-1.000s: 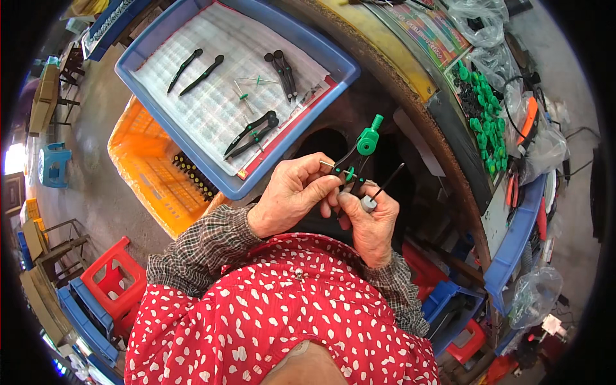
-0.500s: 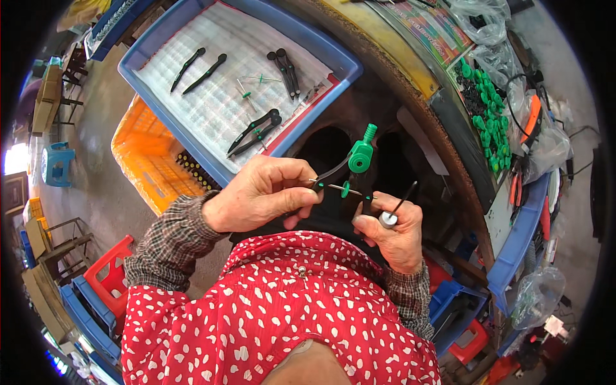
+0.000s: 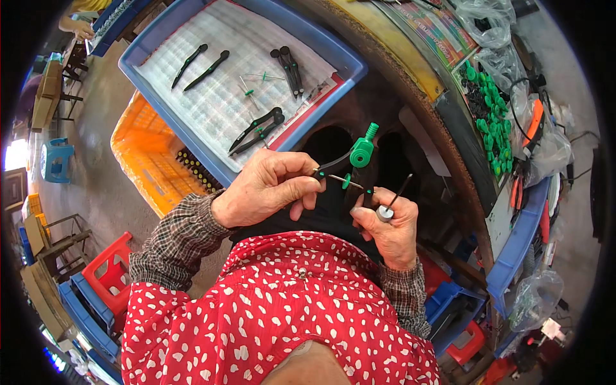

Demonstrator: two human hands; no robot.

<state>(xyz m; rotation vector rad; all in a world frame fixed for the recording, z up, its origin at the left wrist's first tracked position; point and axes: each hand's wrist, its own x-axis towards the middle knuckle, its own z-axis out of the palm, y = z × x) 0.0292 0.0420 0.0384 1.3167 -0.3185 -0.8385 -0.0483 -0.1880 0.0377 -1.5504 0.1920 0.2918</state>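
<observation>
Between both hands is a drawing compass with a green ribbed head [image 3: 361, 154], its dark legs spread. A thin metal rod with a small green wheel [image 3: 346, 181] spans the gap between the legs. My left hand [image 3: 273, 186] pinches the left leg near the rod's end between thumb and fingers. My right hand [image 3: 388, 228] is closed on the other leg. It also holds a thin dark shaft with a pale round collar [image 3: 384, 213], pointing up; what lies inside the fist is hidden.
Ahead, a blue tray [image 3: 350, 69] holds black compass legs [image 3: 206, 70] and rods with green wheels [image 3: 249, 92]. An orange crate [image 3: 138, 149] stands at its left. Green heads [image 3: 497, 135] and orange-handled pliers [image 3: 534, 120] lie on the right bench. Another person's hand [image 3: 80, 28] shows far left.
My left hand has shifted slightly up and right with its compass leg. The rod's left end no longer sticks out past that leg. Another person's hand has appeared at the upper left.
</observation>
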